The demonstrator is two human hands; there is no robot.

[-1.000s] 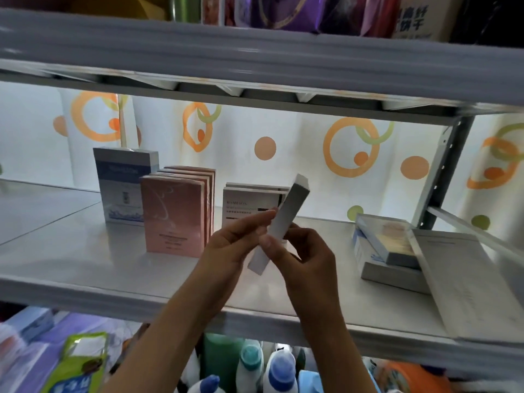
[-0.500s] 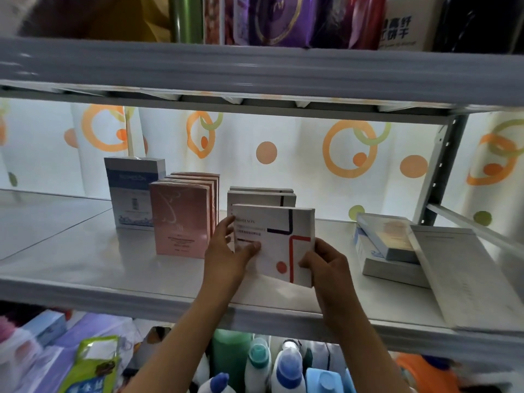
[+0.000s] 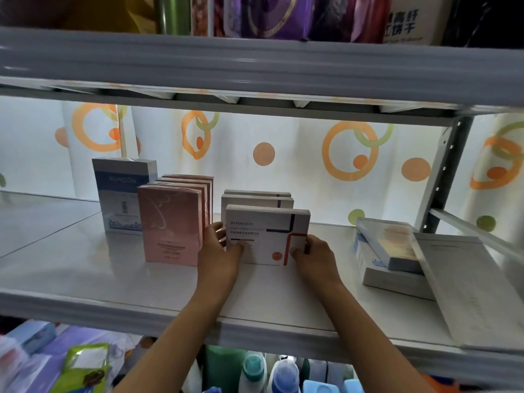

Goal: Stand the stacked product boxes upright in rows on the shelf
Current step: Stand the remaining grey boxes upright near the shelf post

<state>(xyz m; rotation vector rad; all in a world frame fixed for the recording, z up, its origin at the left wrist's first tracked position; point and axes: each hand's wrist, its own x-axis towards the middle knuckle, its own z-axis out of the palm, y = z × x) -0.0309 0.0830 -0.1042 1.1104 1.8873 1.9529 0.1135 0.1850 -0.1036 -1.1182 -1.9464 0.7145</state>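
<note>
**White box going upright at the head of its row**

White card, red and navy lines: the box (image 3: 266, 236) stands on the shelf (image 3: 283, 296), at the front of two like boxes (image 3: 256, 198) lined up behind it toward 12 o'clock. Both hands grasp it, the left hand (image 3: 219, 251) pinching its lower left edge, the right hand (image 3: 312, 255) pinching its lower right corner.

What could go wrong, as I judge it: the box is thin and tall on a narrow base, so letting go while it leans could tip it forward toward the shelf lip, or back into the two behind and knock them down in turn. A push at the top instead of the bottom would do the same.

At 9 o'clock stands a pink row (image 3: 173, 222), just beside the left hand, leaving little room for the fingers; a careless withdrawal could nudge it. Behind that row stands a blue box (image 3: 123, 194). At 3 o'clock the stack (image 3: 391, 256) still lies flat, with a large flat box (image 3: 476, 287) leaning beside it. Those remain to be stood up.
</note>
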